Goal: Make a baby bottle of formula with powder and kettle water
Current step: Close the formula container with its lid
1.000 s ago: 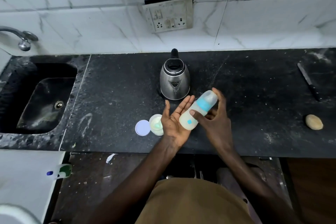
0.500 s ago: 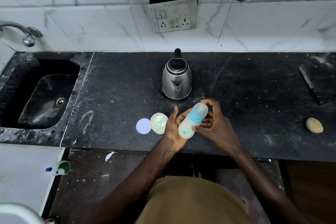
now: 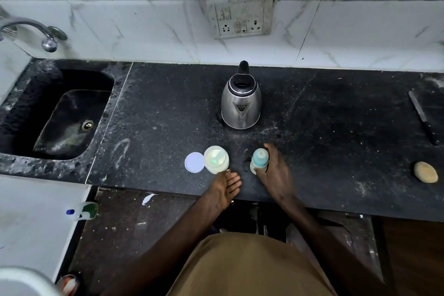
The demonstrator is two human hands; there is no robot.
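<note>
The baby bottle [image 3: 259,159] with its blue cap stands upright on the black counter [image 3: 324,151], and my right hand [image 3: 276,173] is wrapped around it. To its left stands the open powder jar [image 3: 216,160] with a scoop inside, its round white lid [image 3: 194,162] lying flat beside it. My left hand [image 3: 224,187] rests near the counter's front edge just below the jar, fingers together and holding nothing. The steel kettle [image 3: 241,103] stands behind the bottle, lid open.
A sink [image 3: 64,118] with a tap [image 3: 45,36] lies at the left. A knife [image 3: 422,118] and a pale round lump [image 3: 425,172] sit at the far right. A wall socket [image 3: 240,15] is above the kettle. A spray bottle [image 3: 83,210] lies on the floor below.
The bottle was tilted between both hands; now it stands upright on the counter in my right hand alone. My left hand has let go and dropped to the counter edge.
</note>
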